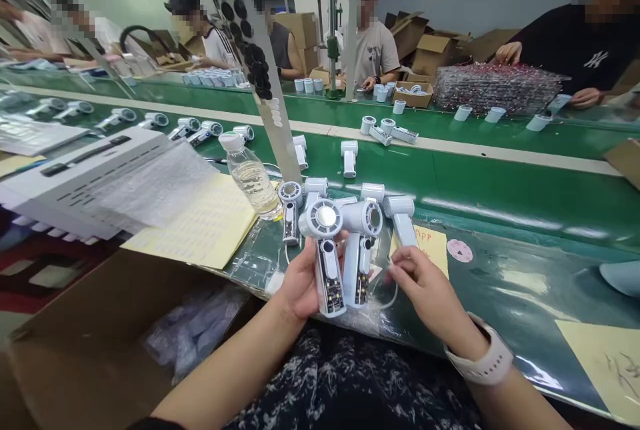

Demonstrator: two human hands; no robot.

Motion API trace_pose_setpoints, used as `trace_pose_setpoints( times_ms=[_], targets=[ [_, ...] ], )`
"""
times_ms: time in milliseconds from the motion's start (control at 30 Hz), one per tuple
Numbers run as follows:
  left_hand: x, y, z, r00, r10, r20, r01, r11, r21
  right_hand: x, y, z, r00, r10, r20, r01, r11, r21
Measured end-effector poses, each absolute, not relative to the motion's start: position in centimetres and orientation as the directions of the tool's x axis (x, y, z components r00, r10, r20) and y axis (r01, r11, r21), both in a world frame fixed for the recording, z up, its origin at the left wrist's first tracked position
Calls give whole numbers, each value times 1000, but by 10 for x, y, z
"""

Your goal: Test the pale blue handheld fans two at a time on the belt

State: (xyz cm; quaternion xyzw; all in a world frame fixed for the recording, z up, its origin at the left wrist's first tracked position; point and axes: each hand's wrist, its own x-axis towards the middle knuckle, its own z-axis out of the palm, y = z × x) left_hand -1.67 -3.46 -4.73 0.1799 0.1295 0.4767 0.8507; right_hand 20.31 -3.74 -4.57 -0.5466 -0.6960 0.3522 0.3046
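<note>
My left hand (300,283) is closed around a pale blue handheld fan (327,270), held upright with its round head on top and a circuit board showing in its open handle. Directly right of it is a second handheld fan (357,260), its board also exposed; whether my left hand grips that one too, I cannot tell. My right hand (425,283) is pinched at the end of a thin white cable (393,298), whose tip is mostly hidden by the fingers. Behind both hands, several more fans stand or lie on the bench, including one fan (401,217) beyond my right fingers.
A water bottle (253,177) stands left on yellow paper (220,237), beside a white machine (100,183). A slanted metal post (273,103) rises ahead. Fans lie along the green conveyor (450,183). Co-workers sit opposite. An open carton (75,350) is at lower left.
</note>
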Motion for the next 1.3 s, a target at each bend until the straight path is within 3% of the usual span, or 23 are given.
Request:
trace_pose_setpoints(
  times_ms=[100,200,433,700,833,1000,1300],
  targets=[
    [-15,-25,-41,473,880,-53,-743,430,513,210,-56,-39,-320,930,-183,330,-72,-941],
    [-4,-15,-31,395,918,-30,-749,341,568,202,-65,-36,-449,855,-258,254,-155,-955],
    [20,-13,-20,272,962,4,-766,214,606,164,-73,-32,-385,923,-7,247,95,-964],
    [21,-19,-20,112,994,13,-703,71,707,148,-84,-43,-339,931,-132,-42,-155,-987],
    [23,-17,-21,110,994,-8,-729,86,679,148,-84,-41,-307,950,-57,37,-48,-998],
    [22,-17,-18,176,980,-92,-821,198,535,153,-84,-39,-287,948,135,102,170,-980],
    [21,-23,-16,178,982,-65,-797,183,575,159,-84,-40,-266,962,-57,116,-27,-993]
  ],
)
